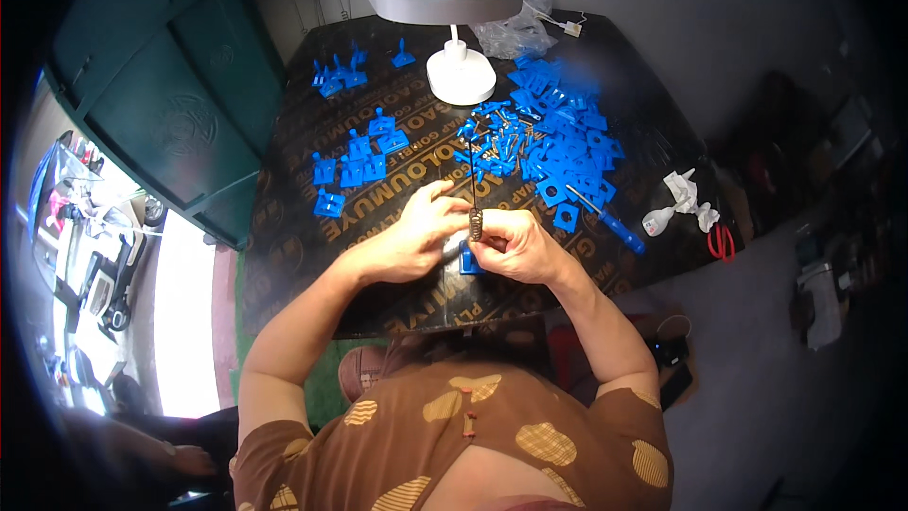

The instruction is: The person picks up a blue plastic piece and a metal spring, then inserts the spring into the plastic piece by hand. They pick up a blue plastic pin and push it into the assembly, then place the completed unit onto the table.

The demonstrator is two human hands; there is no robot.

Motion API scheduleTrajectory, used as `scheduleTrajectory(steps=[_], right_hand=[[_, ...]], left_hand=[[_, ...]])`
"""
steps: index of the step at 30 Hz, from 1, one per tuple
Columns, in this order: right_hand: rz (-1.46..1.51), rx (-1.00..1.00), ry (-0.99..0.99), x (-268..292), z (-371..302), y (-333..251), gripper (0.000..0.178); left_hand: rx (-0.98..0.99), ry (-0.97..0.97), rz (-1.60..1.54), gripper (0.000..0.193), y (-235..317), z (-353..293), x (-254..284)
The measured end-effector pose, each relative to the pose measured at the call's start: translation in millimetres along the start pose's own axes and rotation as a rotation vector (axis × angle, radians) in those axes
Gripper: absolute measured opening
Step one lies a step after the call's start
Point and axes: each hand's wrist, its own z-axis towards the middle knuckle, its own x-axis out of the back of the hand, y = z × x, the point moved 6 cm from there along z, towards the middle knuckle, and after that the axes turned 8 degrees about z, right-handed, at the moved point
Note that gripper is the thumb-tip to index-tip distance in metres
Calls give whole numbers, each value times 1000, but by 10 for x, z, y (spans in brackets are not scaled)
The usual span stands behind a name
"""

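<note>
Near the table's front edge, my right hand [518, 244] is closed in a pinch at a dark coil spring [476, 224]. A thin dark rod [472, 170] rises from the spring toward the blue parts. Just below the pinch a blue plastic base [468, 260] shows, partly covered by my fingers. My left hand [416, 235] is beside it, fingers stretched toward the spring and parted; its thumb is partly hidden. Whether those fingertips touch the spring or base, I cannot tell.
Beyond my hands lie loose blue square plates [577, 128] and small blue parts with metal pieces [497, 137]. Blue assembled pieces [364, 161] stand left. A white lamp [461, 76] stands at the back. A blue-handled screwdriver [619, 230], crumpled tissue [683, 191] and red-handled scissors [722, 242] lie right.
</note>
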Motion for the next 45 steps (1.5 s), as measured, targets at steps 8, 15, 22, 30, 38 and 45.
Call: scheduleTrajectory(steps=[8,15,22,30,38,45], right_hand=[[-77,-24,-23,47,-5,35,21],[-28,-60,-15,41,-15,108,23],[-122,19,-47,31,-18,32,4],[-89,-49,-9,34,-11,32,17],[-144,11,-8,45,-27,20,20],[-110,-16,3,42,-26,15,18]], left_hand=[[102,65,-77,46,-52,147,410],[224,287,-422,36,-121,132,448],[308,469,-488,33,-167,-75,272],[277,514,-456,32,-188,-138,214],[275,507,-423,30,-148,-132,177],[253,509,-394,31,-156,-127,166]])
